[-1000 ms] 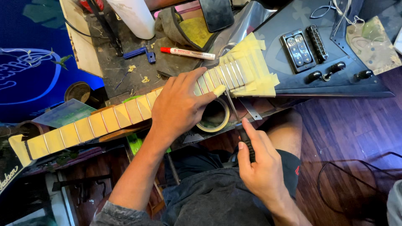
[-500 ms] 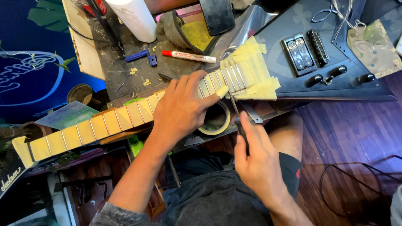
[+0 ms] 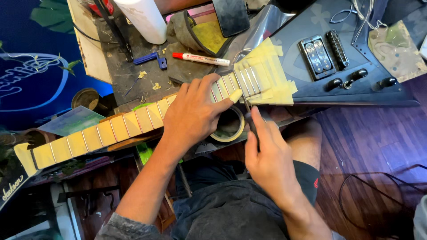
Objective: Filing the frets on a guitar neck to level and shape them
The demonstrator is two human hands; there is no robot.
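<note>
The guitar (image 3: 311, 84) lies across the bench, its dark body toward 2 o'clock and its neck (image 3: 111, 129) running down to 8 o'clock, the fretboard covered between the frets with strips of yellowish tape (image 3: 267, 75). The left hand (image 3: 193, 115) rests palm-down on the neck near the middle of the view, fingers pressed together and curled over the far edge, the thumb stretched out toward 3 o'clock and pressing a loose tape end (image 3: 235, 94) onto the fretboard. The right hand (image 3: 271, 155), at 5 o'clock from the left, is closed around a thin dark tool (image 3: 247, 106); thumb and forefinger pinch its handle, and its tip points toward 12 o'clock, touching the fretboard edge just beside the left thumb. A tape roll (image 3: 229, 126) lies under the neck between the two hands. Beyond the neck, at 12 o'clock, a red-capped marker (image 3: 202, 59) lies on the bench, with a small blue clip (image 3: 151, 58) at 11 o'clock and a white cylinder (image 3: 142, 18) standing farther back. The body carries a pickup (image 3: 315, 57), a bridge (image 3: 338, 49) and black knobs (image 3: 358, 75).
</note>
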